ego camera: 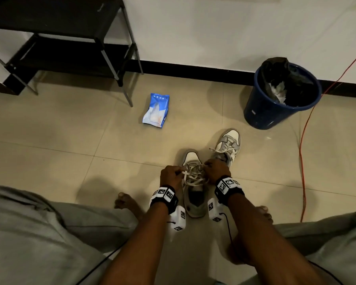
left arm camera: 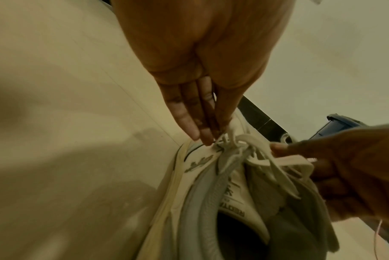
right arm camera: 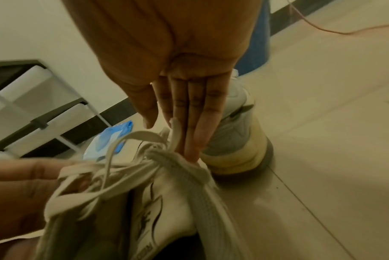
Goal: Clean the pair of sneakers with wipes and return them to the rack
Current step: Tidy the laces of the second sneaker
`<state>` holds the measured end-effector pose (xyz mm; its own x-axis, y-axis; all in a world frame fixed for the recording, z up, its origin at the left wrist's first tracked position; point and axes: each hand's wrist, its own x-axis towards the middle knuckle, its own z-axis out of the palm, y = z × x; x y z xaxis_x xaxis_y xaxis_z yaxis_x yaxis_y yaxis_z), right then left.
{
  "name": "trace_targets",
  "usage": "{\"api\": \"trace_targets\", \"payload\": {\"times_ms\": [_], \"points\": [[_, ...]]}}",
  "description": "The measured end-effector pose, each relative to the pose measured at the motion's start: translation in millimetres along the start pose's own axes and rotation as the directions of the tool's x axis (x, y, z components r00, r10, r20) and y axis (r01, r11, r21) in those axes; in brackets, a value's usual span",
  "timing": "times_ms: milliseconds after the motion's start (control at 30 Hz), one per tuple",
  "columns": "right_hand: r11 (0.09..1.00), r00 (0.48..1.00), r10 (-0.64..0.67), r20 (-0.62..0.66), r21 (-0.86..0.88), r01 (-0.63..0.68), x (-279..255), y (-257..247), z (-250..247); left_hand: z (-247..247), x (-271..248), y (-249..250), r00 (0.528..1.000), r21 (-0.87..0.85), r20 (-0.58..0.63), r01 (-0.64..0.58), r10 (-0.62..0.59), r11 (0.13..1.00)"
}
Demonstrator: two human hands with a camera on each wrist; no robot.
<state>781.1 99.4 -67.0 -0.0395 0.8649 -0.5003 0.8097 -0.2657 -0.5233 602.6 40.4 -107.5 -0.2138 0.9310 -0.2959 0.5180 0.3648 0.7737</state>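
Two white-and-grey sneakers stand on the tiled floor in front of me. Both my hands are on the laces (ego camera: 191,177) of the near sneaker (ego camera: 193,202), whose toe points away. My left hand (ego camera: 173,173) pinches a lace end (left arm camera: 230,130) between thumb and fingers at the knot. Opposite it, my right hand (ego camera: 212,165) holds another lace strand (right arm camera: 174,130) between its fingers. The far sneaker (ego camera: 228,145) stands just beyond my right hand, untouched. A blue wipes pack (ego camera: 156,111) lies on the floor further off. The black shoe rack (ego camera: 60,38) stands at the far left against the wall.
A blue bin (ego camera: 280,95) lined with a black bag stands at the far right by the wall. An orange cable (ego camera: 302,161) runs down the floor on the right. My bare feet (ego camera: 127,204) and grey-clad knees flank the near sneaker.
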Motion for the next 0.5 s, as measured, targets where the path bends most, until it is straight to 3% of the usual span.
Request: {"api": "trace_targets", "payload": {"times_ms": [167,233,300,400,500], "points": [[0.987,0.995,-0.088,0.043,-0.131,0.093,3.9,-20.1,3.3,4.2,-6.0,-13.2,0.991,-0.249,-0.013,0.123,-0.131,0.961],[0.993,0.995,-0.101,-0.007,-0.069,0.100,3.4,-12.4,8.5,1.3,-4.9,-10.2,0.957,-0.418,-0.002,0.263,-0.291,0.870],[0.994,0.991,-0.098,-0.088,0.031,0.101,2.1,-3.9,11.7,-1.2,-2.2,-4.1,0.900,-0.539,0.083,0.402,-0.429,0.740],[0.985,0.987,-0.085,-0.133,0.140,0.104,1.4,0.0,13.7,-8.9,-3.8,9.6,0.873,-0.547,0.164,0.469,-0.460,0.694],[0.985,0.985,-0.119,-0.124,0.108,0.133,0.6,-1.5,16.3,-14.0,-10.2,16.1,0.863,-0.515,0.191,0.494,-0.468,0.700]]}}
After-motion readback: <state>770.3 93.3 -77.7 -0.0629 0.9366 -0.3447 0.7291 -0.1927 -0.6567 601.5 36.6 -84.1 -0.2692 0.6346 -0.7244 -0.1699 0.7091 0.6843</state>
